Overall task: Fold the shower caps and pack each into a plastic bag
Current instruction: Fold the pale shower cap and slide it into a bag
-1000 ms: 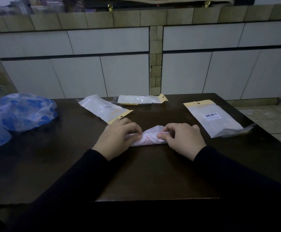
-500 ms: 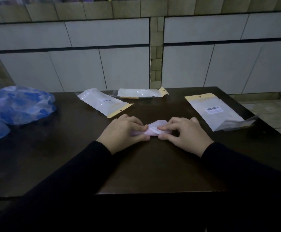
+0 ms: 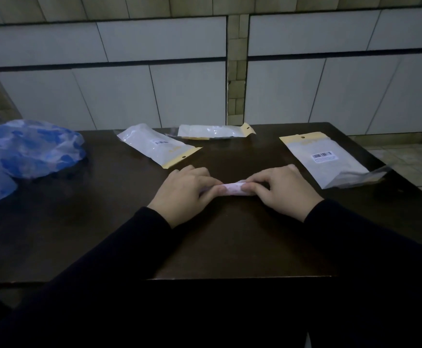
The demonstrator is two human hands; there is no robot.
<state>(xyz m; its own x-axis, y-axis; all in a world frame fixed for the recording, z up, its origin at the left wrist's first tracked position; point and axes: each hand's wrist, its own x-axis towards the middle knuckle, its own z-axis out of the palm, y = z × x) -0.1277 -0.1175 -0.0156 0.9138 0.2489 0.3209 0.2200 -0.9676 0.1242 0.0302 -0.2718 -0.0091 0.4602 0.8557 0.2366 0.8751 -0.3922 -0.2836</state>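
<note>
Pink shower cap (image 3: 232, 190) is now a tight, narrow roll lying flat on the dark table (image 3: 104, 222), dead centre, long axis running 9 to 3 o'clock; faint pink print shows on the exposed middle. Left hand (image 3: 183, 192) pinches its 9 o'clock end, fingers curled over the top and thumb on the near side; right hand (image 3: 284, 190) does the same at the 3 o'clock end. Versus a second ago: the cap was a wider, looser fold with a peaked top, now flattened into a slim strip, and the hands sit closer together. Blue shower caps (image 3: 29, 151) sit at 9 o'clock, two filled bags (image 3: 154, 144) (image 3: 213, 131) at 12 o'clock, an open bag (image 3: 326, 160) at 2 o'clock.
</note>
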